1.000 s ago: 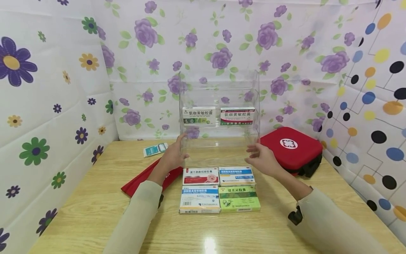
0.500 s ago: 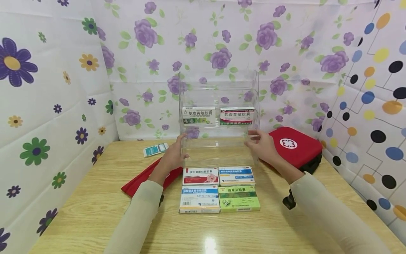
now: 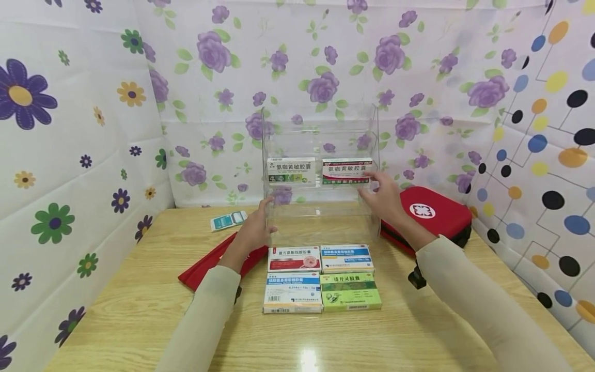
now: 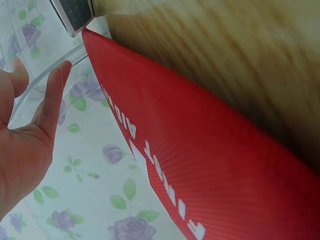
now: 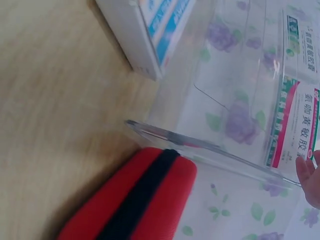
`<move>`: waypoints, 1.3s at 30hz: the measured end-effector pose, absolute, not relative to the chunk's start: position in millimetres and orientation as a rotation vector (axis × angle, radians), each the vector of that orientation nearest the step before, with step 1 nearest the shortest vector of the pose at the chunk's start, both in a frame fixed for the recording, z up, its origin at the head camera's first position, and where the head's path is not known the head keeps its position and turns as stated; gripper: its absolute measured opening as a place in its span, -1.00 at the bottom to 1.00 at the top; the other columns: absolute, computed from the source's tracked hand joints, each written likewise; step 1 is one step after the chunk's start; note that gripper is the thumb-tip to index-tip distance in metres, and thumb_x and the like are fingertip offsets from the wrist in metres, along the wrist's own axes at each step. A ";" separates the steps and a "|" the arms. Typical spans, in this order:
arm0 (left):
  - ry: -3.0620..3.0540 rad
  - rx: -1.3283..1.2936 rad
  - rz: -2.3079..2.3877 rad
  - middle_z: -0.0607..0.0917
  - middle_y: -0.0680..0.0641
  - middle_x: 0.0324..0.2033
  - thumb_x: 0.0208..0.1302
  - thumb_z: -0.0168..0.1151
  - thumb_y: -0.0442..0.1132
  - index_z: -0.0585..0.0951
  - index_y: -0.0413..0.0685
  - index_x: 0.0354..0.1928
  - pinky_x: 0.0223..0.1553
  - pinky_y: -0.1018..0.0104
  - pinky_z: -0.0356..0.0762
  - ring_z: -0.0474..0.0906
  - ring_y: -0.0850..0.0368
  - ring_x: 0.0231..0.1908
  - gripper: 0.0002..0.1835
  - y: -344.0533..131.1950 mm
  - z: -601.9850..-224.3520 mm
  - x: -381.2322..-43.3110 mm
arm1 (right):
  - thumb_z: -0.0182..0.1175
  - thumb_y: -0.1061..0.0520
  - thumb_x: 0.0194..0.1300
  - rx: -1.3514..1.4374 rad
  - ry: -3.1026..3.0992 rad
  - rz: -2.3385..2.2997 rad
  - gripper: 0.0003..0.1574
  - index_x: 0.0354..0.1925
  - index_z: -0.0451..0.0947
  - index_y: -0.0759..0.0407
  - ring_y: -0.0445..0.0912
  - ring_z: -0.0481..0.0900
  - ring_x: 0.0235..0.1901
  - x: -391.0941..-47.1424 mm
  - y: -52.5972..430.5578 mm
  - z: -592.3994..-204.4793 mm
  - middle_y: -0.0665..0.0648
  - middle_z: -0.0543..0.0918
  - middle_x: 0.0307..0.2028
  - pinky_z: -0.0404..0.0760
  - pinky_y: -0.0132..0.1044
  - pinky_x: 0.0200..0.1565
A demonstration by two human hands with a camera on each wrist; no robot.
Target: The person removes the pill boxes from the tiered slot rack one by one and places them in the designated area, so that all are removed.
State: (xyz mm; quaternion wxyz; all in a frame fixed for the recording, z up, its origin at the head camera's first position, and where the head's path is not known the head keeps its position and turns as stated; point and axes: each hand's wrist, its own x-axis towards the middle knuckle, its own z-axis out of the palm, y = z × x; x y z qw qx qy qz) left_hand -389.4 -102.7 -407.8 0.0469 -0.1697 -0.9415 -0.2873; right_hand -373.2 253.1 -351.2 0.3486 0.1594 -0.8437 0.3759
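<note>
A clear, tiered acrylic rack [image 3: 321, 209] stands at the back of the table. On its middle tier, a white-and-green medicine box [image 3: 291, 172] sits to the left of a white-and-red medicine box [image 3: 346, 173]. My left hand [image 3: 253, 230] rests at the rack's lower left side, its fingers mostly straight in the left wrist view. With fingers extended, my right hand [image 3: 383, 196] is at the rack's right side, fingertips at the right end of the white-and-red box. Only part of that hand [image 5: 311, 180] shows in the right wrist view.
Before the rack lie a red-and-white box [image 3: 294, 258], two blue-and-white boxes [image 3: 347, 258] [image 3: 292, 292] and a green box [image 3: 350, 292]. A red pouch [image 3: 204, 266] and a teal-and-white packet [image 3: 229, 220] lie left. A red zip case [image 3: 437, 217] sits right.
My right hand has risen along the rack's right side, from its lowest tier to the white-and-red box. My left hand has stayed at the left side; the boxes have not visibly moved.
</note>
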 end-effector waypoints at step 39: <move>-2.854 -0.526 -0.872 0.59 -0.24 -0.19 0.31 0.34 -0.25 -0.08 0.24 0.52 0.01 -0.09 0.56 0.58 -0.15 -0.14 -0.05 -102.8 -412.8 -391.1 | 0.28 0.23 0.26 0.241 -2.463 0.867 -0.42 0.23 0.47 0.36 0.23 0.43 0.21 -416.3 240.3 -299.3 0.36 0.48 0.26 0.39 0.07 0.26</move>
